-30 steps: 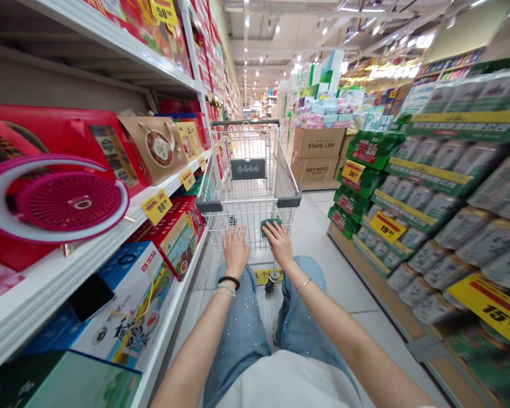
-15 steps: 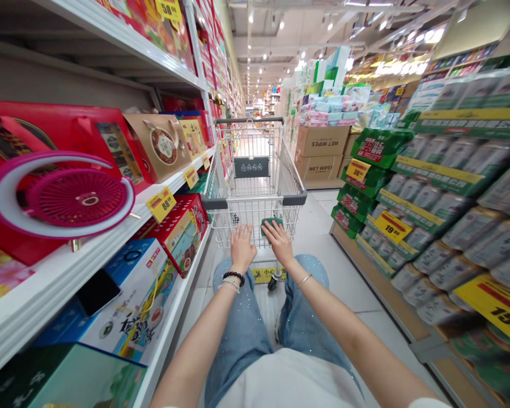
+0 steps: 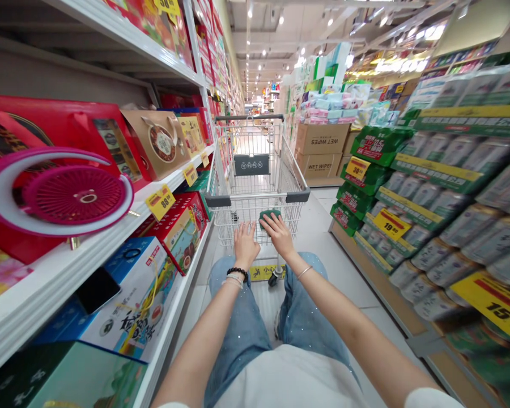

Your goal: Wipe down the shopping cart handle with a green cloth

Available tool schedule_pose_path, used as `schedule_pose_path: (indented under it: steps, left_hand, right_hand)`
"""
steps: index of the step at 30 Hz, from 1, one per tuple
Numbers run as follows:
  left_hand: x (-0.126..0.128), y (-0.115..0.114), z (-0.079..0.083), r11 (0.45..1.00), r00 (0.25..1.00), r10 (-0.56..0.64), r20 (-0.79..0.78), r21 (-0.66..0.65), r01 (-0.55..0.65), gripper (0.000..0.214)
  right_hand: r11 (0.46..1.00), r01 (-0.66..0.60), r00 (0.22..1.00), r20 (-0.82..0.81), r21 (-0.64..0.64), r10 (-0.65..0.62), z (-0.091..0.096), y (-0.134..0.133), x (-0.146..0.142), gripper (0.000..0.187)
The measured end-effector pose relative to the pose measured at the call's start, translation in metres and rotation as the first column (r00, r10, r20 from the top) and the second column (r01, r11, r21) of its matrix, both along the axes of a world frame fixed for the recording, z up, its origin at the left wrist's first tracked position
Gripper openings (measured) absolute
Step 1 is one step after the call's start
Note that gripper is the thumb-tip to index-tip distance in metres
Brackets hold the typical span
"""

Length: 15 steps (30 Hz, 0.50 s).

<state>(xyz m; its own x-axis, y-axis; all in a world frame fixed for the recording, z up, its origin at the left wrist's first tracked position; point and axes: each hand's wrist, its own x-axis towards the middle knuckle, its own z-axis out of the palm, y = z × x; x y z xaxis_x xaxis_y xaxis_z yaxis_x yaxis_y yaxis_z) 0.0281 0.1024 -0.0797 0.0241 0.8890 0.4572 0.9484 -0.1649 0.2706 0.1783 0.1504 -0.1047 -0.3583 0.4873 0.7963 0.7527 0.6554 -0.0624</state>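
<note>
One shopping cart along the aisle

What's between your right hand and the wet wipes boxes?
In the head view, the right hand rests on the wire shopping cart; the cart's side and a stretch of pale floor lie before the wet wipes boxes.

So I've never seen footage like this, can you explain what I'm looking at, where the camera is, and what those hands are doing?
No machine here. The camera is worn on a person's head, looking forward and down, so the arms are that person's own. They stand in a supermarket aisle with both bare hands at a wire shopping cart. The left hand lies on the cart's wire mesh and holds nothing. The right hand touches a small green object; I can't tell what it is. Red gift boxes line the shelves on the left, and stacked cans stand on the right.
</note>
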Motion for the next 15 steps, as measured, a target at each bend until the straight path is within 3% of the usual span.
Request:
schedule_pose_path:
  steps: [3,9,15]
  left_hand:
    - [0.002,0.002,0.001,1.0,1.0,0.0,0.012,-0.001,0.0,0.073]
    - [0.006,0.004,-0.002,1.0,0.999,-0.012,0.032,0.016,0.012,0.074]
    - [0.008,0.001,0.0,0.999,0.999,-0.024,0.041,0.024,0.023,0.071]
  right_hand:
    - [0.999,-0.019,1.0,0.007,-0.038,0.02,-0.004,-0.006,0.004,0.048]
    - [1.0,-0.016,0.999,-0.028,0.014,0.017,0.023,-0.006,0.003,0.048]
    - [0.999,0.018,1.0,0.003,-0.039,-0.018,-0.004,-0.009,-0.004,0.047]
